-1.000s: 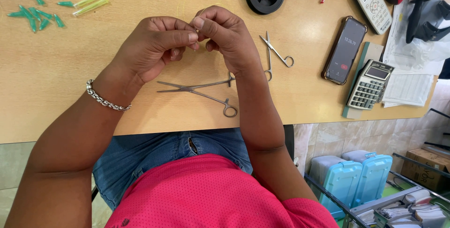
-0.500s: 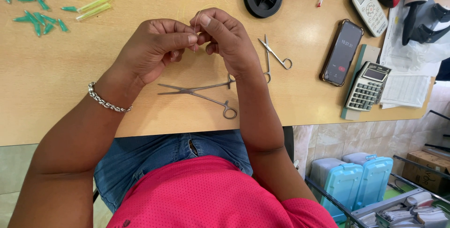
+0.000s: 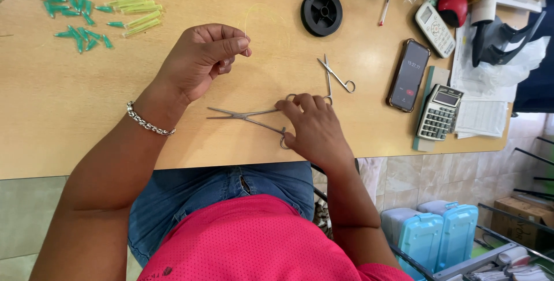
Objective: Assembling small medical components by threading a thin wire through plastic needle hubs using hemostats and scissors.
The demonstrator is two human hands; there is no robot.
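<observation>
Yellow thread [image 3: 262, 15] pinched in left hand [image 3: 199, 58] grip; right hand [image 3: 311, 128] grip closed on forceps [image 3: 248, 117].

Single head-worn view, looking steeply down, close over wooden table [image 3: 69, 113] edge

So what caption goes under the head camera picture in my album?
Left hand pinches thin yellowish thread while right hand rests on metal forceps.

Green caps [image 3: 78, 27], black spool [image 3: 321, 12], pink shirt [image 3: 254, 240].
</observation>
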